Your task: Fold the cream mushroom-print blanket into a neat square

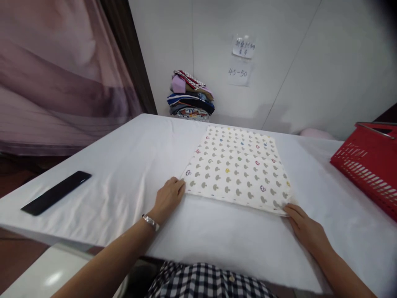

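Note:
A white cloth [237, 167] printed with small grey mushrooms and a few coloured ones lies flat on the table, in a roughly square shape. At its near left corner is my left hand [170, 194], fingers curled and closed on the edge; a silver bracelet circles that wrist. The near right corner is pinched by my right hand [305, 225], its fingertips at the hem. The near edge runs nearly straight between the two hands and seems layered on the right. My thumbs are mostly hidden.
A white sheet covers the table [124, 165]. A black phone-like slab [57, 192] lies on the left. A red plastic basket [369, 165] stands at the right edge. Behind the table rises a stack of folded clothes [190, 97] by the wall, below paper notes [240, 72].

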Demonstrator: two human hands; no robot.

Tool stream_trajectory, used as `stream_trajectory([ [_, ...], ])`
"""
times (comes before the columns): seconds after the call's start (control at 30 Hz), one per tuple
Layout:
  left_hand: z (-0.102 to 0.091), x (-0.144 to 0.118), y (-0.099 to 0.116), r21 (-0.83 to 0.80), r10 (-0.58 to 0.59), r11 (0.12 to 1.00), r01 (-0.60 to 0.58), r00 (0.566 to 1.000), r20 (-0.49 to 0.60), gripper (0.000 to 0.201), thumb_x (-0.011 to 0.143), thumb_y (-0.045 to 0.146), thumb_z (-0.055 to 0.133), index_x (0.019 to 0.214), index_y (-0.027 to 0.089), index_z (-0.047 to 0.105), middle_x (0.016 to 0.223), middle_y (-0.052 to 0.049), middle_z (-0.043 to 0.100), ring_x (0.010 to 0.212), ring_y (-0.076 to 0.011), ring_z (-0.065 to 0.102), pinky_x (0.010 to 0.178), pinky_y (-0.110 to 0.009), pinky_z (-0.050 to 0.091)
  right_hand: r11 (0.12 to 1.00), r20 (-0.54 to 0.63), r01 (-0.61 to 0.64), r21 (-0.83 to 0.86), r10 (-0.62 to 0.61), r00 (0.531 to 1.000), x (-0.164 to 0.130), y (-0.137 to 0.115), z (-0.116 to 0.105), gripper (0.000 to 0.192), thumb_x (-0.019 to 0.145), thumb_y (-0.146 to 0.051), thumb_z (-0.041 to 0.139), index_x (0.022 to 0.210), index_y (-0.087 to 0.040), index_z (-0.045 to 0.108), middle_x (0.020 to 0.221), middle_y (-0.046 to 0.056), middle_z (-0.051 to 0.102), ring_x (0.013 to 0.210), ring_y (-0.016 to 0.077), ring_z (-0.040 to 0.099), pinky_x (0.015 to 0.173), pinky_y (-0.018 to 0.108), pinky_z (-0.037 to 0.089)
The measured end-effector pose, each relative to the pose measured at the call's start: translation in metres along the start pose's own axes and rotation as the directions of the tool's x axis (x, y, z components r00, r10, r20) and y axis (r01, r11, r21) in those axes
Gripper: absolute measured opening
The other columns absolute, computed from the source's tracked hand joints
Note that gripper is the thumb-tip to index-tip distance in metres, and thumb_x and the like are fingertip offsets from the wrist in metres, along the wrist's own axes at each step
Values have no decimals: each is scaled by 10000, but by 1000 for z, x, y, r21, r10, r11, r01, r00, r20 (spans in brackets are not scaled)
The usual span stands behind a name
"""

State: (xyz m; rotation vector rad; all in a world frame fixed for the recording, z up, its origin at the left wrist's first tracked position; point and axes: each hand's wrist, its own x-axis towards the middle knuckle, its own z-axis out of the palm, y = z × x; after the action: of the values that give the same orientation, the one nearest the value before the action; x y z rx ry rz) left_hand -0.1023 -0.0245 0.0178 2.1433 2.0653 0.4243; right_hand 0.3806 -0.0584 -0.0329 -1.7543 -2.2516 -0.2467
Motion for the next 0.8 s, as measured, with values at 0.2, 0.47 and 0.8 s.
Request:
stream_trajectory([
  [0.2, 11, -4, 1, 52, 428, 904, -425, 899, -94, 292, 905, 321, 454, 1126, 196, 597, 1287, -127, 517, 1233, -271, 415, 1021, -441, 303, 957, -20, -20, -289, 15, 1000, 5, -25, -17, 357, 894, -255, 372, 1122, -244, 646, 1275, 46, 573, 959, 245, 591, 628, 325, 534],
  [0.47, 25, 16, 38, -46, 674, 738, -674, 739, -9, 353, 888, 100, 365, 1163, 176, 573, 1188, -109, 587, 1118, -209, 495, 992, -421, 333, 940, -61, 100, -327, -127, 990, 32, -70, -29, 306, 842, -132, 467, 1088, -219, 627, 1283, 71, 562, 1126, 279, 475, 801, 392, 391],
  [0.8, 51, 32, 79, -99, 697, 708, -700, 714, -63, 210, 883, 199, 506, 1062, 199, 615, 1057, -69, 623, 1001, -206, 535, 879, -377, 422, 970, -68, 233, -62, -237, 969, 73, -124, -4, 219, 824, -113, 527, 998, -175, 644, 940, 78, 654, 951, 238, 501, 848, 383, 309],
])
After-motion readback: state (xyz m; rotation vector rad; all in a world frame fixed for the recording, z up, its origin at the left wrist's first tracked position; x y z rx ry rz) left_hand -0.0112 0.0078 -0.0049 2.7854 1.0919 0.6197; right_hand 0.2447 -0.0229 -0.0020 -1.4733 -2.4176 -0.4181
